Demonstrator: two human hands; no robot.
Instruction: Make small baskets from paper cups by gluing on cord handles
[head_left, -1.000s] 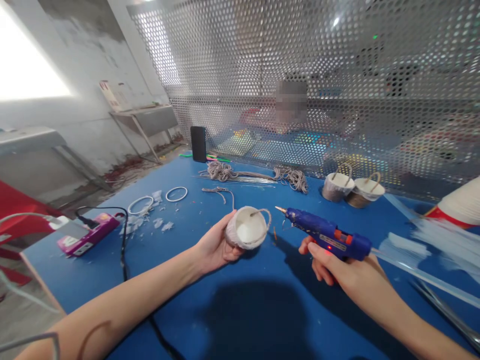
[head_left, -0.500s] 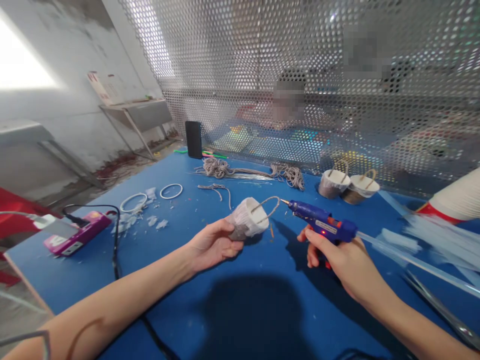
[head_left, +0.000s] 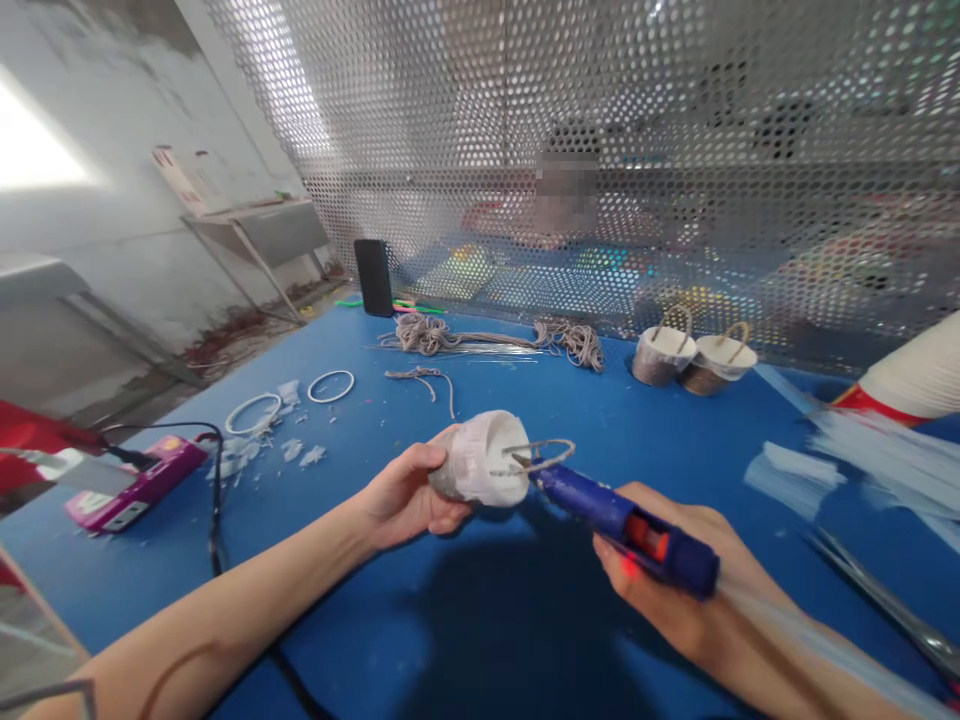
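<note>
My left hand [head_left: 412, 490] is closed around the base of a small cup [head_left: 480, 460] wrapped in white fabric and grey cord. The cup is tilted, its mouth facing right, and a loop handle of cord [head_left: 559, 458] sticks out of it. In my right hand [head_left: 675, 580] is a blue hot glue gun [head_left: 622, 520], held by its grip, with a red light lit. The gun's nozzle is at the cup's mouth, by the loop's ends; whether it touches is not clear. A clear glue stick [head_left: 802, 620] trails from the gun's rear.
Two similar handled cups [head_left: 664, 355] stand back right by a perforated metal screen [head_left: 450, 120]. Grey cord bundles [head_left: 427, 335] and a phone [head_left: 373, 278] lie behind. White rings [head_left: 330, 387], scraps and a purple power strip [head_left: 139, 485] are left; scissors [head_left: 885, 600] right.
My right hand has brought the glue gun left and turned it, its nozzle now at the cup's mouth. The cup has tipped further toward the right in my left hand. The view has shifted slightly.
</note>
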